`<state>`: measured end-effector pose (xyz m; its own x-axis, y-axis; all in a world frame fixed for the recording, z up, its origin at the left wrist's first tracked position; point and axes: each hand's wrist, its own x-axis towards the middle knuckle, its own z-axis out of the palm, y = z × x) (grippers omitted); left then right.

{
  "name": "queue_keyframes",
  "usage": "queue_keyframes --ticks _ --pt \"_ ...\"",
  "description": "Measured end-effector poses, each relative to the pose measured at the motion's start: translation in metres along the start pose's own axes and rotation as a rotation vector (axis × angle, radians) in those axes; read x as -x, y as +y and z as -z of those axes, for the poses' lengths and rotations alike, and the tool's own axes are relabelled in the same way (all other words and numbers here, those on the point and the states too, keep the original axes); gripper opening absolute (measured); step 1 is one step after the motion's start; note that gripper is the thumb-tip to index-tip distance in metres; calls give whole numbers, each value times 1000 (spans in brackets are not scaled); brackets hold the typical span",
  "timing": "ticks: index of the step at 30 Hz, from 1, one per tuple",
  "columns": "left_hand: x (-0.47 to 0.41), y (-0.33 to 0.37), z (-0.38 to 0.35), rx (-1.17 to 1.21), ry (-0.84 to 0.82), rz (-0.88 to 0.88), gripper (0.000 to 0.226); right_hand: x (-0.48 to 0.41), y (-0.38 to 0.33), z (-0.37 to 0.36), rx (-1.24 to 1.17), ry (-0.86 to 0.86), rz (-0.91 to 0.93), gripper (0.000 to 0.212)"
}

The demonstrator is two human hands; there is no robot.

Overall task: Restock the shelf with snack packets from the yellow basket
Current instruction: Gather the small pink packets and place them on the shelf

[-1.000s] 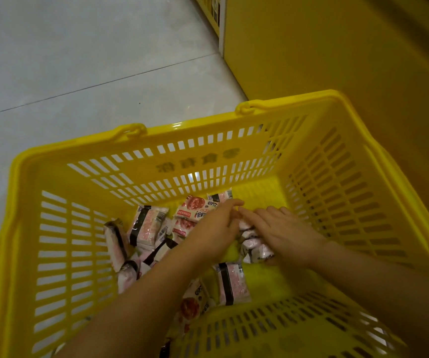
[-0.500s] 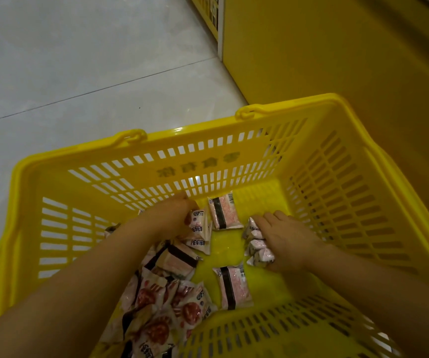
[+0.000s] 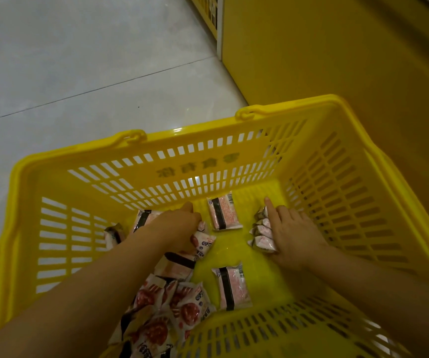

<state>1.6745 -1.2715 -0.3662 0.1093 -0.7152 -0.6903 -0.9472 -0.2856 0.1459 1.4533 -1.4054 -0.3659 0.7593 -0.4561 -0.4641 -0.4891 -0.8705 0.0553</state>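
Left hand (image 3: pixel 180 228): one, just left of centre frame, fingers curled down and gripping a red-and-white packet (image 3: pixel 204 241) at the top of a heap.
Right hand (image 3: pixel 296 236): one, right of centre, laid over a stack of packets (image 3: pixel 262 233) and holding it against the palm. The index finger is stretched towards the far wall and the thumb is out of sight.
Stack of packets: four crimped edges show, with the packets standing on edge and pressed together. The film is glossy white with pink print.
Pink packets (image 3: pixel 223 213): two lie flat in the gap between the hands, one near the far wall and the other (image 3: pixel 232 285) towards the bottom of the frame. They are small pillow shapes, each crossed by one black band. Two more like them sit left of the left hand, partly hidden.
Red-print heap (image 3: pixel 161 313): shiny crinkled wrappers with round red pictures, bottom centre, too overlapped to count.
Yellow basket (image 3: pixel 92 151): one, filling the lower frame, of smooth hard plastic with slotted walls. All the packets lie inside it.
Handle loops (image 3: pixel 133 136): two, on the far rim.
Raised characters (image 3: pixel 198 165): one row on the far wall.
Tiled floor (image 3: pixel 79 60): pale grey and matt, upper left, crossed by one grout line.
Yellow panel (image 3: pixel 337 60): flat and plain, upper right, just beside the basket.
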Motion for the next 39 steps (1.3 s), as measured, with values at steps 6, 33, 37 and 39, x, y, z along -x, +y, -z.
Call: queue_keyframes --ticks 6,33,37,39 --pt "21 -2 27 490 180 39 43 -4 3 22 -672 -70 -148 97" --pt "372 295 264 1626 581 -998 70 438 6 389 -1174 893 -46 66" --pt "417 348 285 1536 552 -1114 68 513 22 411 -963 1050 -184 99" --pt "433 370 292 1515 543 -1127 69 549 35 418 -859 1108 -283 119"
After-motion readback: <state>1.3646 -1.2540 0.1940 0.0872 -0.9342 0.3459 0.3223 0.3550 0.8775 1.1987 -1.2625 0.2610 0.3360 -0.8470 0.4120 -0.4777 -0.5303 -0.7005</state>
